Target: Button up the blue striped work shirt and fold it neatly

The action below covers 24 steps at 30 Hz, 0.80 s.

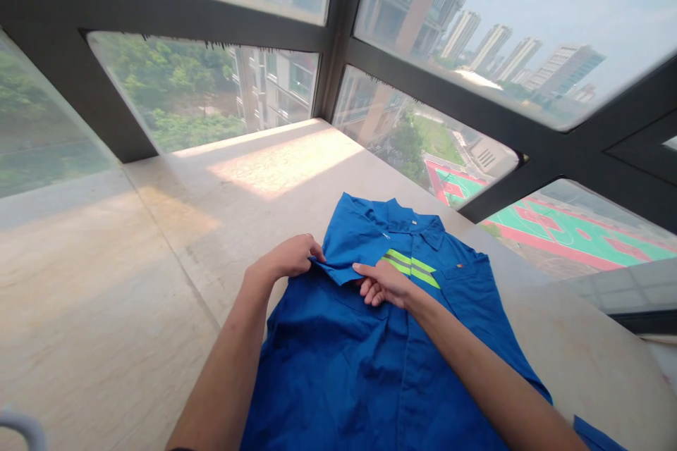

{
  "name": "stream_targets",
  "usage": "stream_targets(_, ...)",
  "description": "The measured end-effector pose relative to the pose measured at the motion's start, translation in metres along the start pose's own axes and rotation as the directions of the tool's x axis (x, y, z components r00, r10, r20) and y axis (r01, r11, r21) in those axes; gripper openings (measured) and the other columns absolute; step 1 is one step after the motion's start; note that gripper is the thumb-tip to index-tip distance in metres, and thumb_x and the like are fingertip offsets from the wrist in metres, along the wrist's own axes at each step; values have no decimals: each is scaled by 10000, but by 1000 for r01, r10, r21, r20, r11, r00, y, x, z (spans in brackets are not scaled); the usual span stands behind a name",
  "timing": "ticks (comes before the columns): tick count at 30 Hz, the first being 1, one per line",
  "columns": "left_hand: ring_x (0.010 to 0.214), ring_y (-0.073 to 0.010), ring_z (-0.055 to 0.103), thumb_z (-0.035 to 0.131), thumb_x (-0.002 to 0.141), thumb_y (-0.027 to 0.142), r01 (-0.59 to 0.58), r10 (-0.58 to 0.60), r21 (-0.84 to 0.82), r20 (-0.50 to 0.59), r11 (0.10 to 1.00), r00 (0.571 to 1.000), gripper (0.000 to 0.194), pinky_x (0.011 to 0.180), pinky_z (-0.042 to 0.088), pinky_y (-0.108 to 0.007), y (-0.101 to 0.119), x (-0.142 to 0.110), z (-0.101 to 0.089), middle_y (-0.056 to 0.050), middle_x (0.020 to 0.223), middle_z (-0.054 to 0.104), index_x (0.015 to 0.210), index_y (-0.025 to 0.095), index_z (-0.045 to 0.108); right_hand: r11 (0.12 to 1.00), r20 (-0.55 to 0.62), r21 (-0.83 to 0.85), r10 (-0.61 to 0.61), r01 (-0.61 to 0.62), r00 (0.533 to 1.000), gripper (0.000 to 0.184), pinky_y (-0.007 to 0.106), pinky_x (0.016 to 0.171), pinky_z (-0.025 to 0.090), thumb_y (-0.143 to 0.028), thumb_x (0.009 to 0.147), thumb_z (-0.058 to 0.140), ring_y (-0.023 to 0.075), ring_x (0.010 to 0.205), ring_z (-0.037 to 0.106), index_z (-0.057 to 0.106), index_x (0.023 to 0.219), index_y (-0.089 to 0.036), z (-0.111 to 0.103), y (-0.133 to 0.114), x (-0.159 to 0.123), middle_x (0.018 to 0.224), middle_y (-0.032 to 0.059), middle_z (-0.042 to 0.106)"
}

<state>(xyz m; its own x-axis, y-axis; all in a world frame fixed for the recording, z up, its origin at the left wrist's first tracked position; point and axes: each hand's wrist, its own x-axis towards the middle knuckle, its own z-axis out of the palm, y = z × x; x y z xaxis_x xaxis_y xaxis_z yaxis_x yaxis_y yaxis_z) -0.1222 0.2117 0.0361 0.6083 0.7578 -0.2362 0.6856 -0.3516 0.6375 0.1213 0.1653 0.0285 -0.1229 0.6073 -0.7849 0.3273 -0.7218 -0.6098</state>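
A blue work jacket [364, 359] lies front up on the pale stone ledge, its collar toward the window corner. Lime-yellow and grey reflective stripes [412, 269] cross its chest. On the left side, a folded flap of blue cloth, apparently a sleeve [349, 254], lies over the front. My left hand [290, 256] pinches the flap's outer edge between thumb and fingers. Farther right along that same edge, my right hand [383, 284] grips the cloth with thumb on top and fingers curled beneath. Part of the stripes is hidden behind my right hand and the flap.
The stone ledge [106, 296] meets dark window frames [338, 35] at the back and right. Sunlight falls on its far corner. A pale curved object [24, 426] shows at the bottom left edge. A piece of blue cloth [595, 433] lies at the bottom right.
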Motion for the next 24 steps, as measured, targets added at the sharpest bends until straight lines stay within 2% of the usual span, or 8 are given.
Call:
stream_targets(3, 921, -205, 617, 568, 627, 125, -10, 9, 2, 80, 1000, 997, 427, 805, 480, -263, 6, -8, -6, -82, 1080, 653, 994, 207, 772, 925, 51, -381, 33, -11, 998, 618, 181, 303, 332, -568, 951, 428, 90, 294, 475, 604, 560, -122, -11, -1, -13, 426, 36, 560)
stream_targets(6, 929, -209, 622, 605, 707, 289, -10, 15, -50, 92, 999, 996, 306, 808, 474, -271, 14, -12, -10, -72, 1053, 676, 957, 203, 760, 779, -145, -620, -230, 93, 962, 624, 207, 371, 362, -604, 934, 410, 97, 309, 463, 590, 541, -154, -20, -15, -26, 408, 20, 538)
stream_targets(9, 902, -215, 633, 515, 807, 349, 88, -90, -79, -14, 993, 996, 286, 772, 468, -290, 16, -7, -7, -75, 1001, 695, 939, 179, 704, 595, -314, -765, -679, 246, 664, 504, 267, 613, 502, -545, 952, 388, 177, 615, 655, 680, 783, -170, -23, -30, -22, 683, 65, 695)
stream_targets(11, 906, -231, 636, 482, 852, 414, 179, -190, -95, -128, 979, 973, 352, 757, 467, -306, 15, 0, -1, -101, 1016, 692, 1033, 157, 639, 410, -251, -858, -861, 310, 443, 452, 335, 857, 507, -493, 960, 397, 237, 977, 665, 672, 1077, -153, -22, -35, -4, 1048, 127, 713)
stream_targets(12, 915, -241, 638, 488, 856, 450, 223, -239, -102, -175, 969, 955, 401, 757, 466, -312, 15, 5, 4, -116, 1028, 690, 1090, 147, 605, 317, -183, -893, -905, 321, 385, 483, 373, 976, 461, -477, 958, 413, 262, 1155, 596, 616, 1222, -128, -21, -34, 8, 1232, 160, 646)
stream_targets(14, 941, -262, 640, 539, 830, 476, 299, -311, -87, -230, 950, 922, 469, 763, 463, -320, 15, 13, 12, -136, 1046, 688, 1158, 142, 562, 191, -59, -939, -909, 286, 413, 579, 434, 1108, 349, -470, 957, 435, 295, 1378, 397, 495, 1385, -84, -19, -27, 35, 1472, 192, 441)
stream_targets(17, 958, -278, 644, 565, 806, 420, 367, -361, -25, -256, 930, 897, 387, 753, 451, -322, 18, 22, 21, -130, 1029, 697, 1100, 170, 597, 158, -41, -970, -860, 187, 509, 585, 498, 1154, 257, -453, 988, 387, 311, 1438, 293, 430, 1452, -99, -15, -10, 66, 1543, 166, 333)
stream_targets(24, 776, -240, 639, 589, 724, 613, 314, -314, -15, -100, 949, 944, 447, 624, 393, -294, 15, 15, 8, -89, 803, 699, 757, 170, 645, 144, -48, -978, -862, 153, 505, 617, 477, 1175, 207, -494, 1006, 311, 289, 1453, 258, 386, 1487, -114, -16, -1, 72, 1568, 133, 293)
